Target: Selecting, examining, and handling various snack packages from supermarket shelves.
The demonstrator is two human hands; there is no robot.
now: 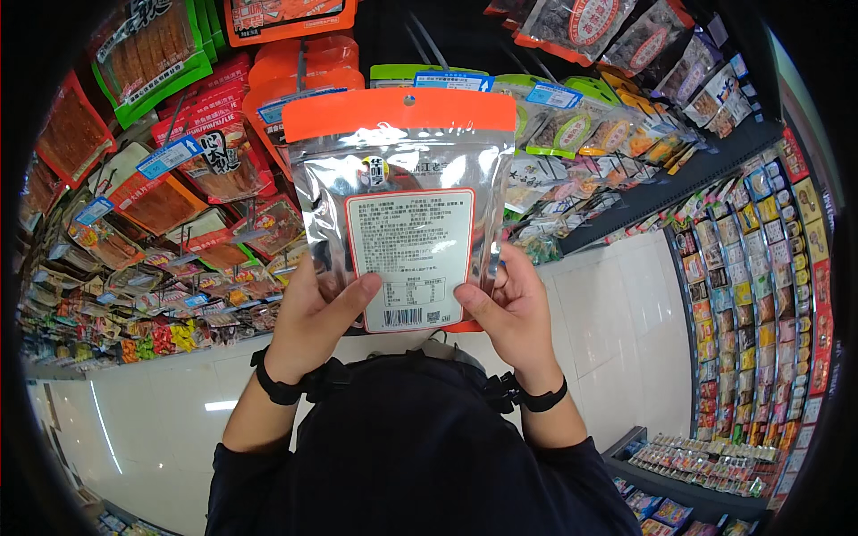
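Observation:
A silver foil snack pouch (409, 161) with an orange top band and a hang hole is held upright in front of me, its printed back label facing me. My left hand (322, 308) grips its lower left edge, the thumb lying on the label's corner. On the lower right edge is my right hand (513, 308), its thumb on the label and its fingers behind the pouch. A black strap with a small device goes round each wrist. Orange-topped pouches (305, 57) hang from hooks just behind the held pouch.
Hanging snack packets (224, 154) fill the rack at the left, with blue price tags on the hooks. Green-topped bags (563, 127) hang at the upper right. A tall shelf (744, 295) of small packages stands right, a low shelf (704, 462) at lower right. Pale tiled floor (623, 321) lies between.

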